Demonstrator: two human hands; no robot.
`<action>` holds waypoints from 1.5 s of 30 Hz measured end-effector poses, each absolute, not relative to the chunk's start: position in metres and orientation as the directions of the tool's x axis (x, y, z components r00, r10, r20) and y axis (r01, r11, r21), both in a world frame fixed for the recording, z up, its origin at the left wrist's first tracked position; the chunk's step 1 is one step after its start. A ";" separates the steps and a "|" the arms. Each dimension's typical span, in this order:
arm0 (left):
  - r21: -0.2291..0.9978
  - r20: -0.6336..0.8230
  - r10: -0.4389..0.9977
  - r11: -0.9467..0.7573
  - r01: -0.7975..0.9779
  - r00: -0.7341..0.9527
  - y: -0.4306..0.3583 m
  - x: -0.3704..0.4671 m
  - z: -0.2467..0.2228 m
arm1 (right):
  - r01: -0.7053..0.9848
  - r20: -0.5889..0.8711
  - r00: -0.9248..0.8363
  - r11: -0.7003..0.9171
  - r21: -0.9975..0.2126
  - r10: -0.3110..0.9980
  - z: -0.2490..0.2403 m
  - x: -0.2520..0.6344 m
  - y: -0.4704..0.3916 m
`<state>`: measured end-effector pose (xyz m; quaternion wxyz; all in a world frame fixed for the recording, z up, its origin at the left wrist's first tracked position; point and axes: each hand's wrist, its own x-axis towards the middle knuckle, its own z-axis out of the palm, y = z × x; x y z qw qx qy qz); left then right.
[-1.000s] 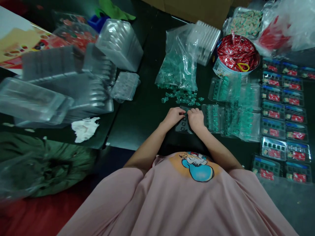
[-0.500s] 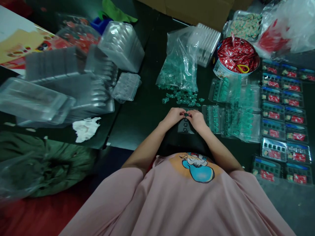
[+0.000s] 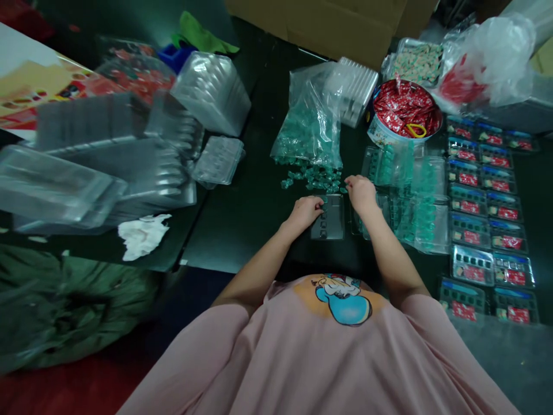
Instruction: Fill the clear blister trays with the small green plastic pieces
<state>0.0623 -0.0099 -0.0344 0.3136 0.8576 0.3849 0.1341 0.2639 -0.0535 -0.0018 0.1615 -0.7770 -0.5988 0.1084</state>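
Observation:
A clear plastic blister tray (image 3: pixel 334 218) with a column of small square wells lies flat in front of me. My left hand (image 3: pixel 306 212) is closed at its upper left, the fingertips on a small green piece (image 3: pixel 325 199). Beyond the tray's upper right corner, my right hand (image 3: pixel 362 193) has its fingers pinched together beside the loose green translucent pieces (image 3: pixel 317 177); what it holds, if anything, is too small to make out. These pieces spill from the mouth of a clear bag (image 3: pixel 309 129).
To the right lie green-filled trays (image 3: pixel 425 202) and rows of packed trays (image 3: pixel 470 222) with red packets. Behind them stands a tub (image 3: pixel 389 137) of red sachets with yellow-handled scissors (image 3: pixel 417 130). Stacked clear trays (image 3: pixel 142 167) and a crumpled white tissue (image 3: pixel 142 235) are at left.
Both hands were together over the top of the tray. My right hand has moved right and a little away, to the loose pieces, while my left hand stays at the tray.

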 end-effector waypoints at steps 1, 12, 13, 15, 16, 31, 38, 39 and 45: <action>0.655 -0.003 0.754 -0.495 0.571 0.657 -0.011 0.063 -0.034 | 0.910 0.024 0.268 -0.244 -0.335 0.963 -0.001 0.271 -0.047; 0.953 0.024 0.890 -0.159 0.260 0.456 -0.022 0.066 -0.017 | 0.680 -0.043 0.320 -0.261 -0.685 0.947 -0.004 0.279 -0.039; 0.977 -0.012 0.900 -0.081 0.195 0.435 -0.023 0.069 -0.016 | 0.554 -0.063 0.304 -0.230 -0.800 0.950 -0.003 0.276 -0.044; 0.995 -0.091 0.904 0.062 0.083 0.417 -0.023 0.075 -0.014 | 0.279 -0.110 0.234 -0.175 -0.944 0.966 0.001 0.266 -0.054; 0.992 -0.123 0.899 0.115 0.043 0.420 -0.023 0.077 -0.013 | 0.166 -0.130 0.193 -0.163 -0.973 0.973 0.003 0.260 -0.060; 0.977 -0.148 0.920 0.192 -0.088 0.364 -0.032 0.076 0.000 | -0.075 -0.190 0.143 -0.180 -0.981 0.971 0.003 0.227 -0.086; 0.994 -0.106 0.911 0.109 0.015 0.399 -0.035 0.067 -0.008 | 0.040 -0.118 0.123 -0.124 -0.992 0.985 0.002 0.227 -0.089; 0.996 -0.086 0.912 0.080 0.032 0.401 -0.035 0.066 -0.008 | 0.057 -0.119 0.125 -0.127 -0.990 0.985 0.002 0.226 -0.089; 0.994 0.053 0.884 -0.092 0.062 0.464 -0.033 0.059 0.000 | 0.033 -0.153 0.117 -0.158 -0.987 0.981 0.004 0.225 -0.090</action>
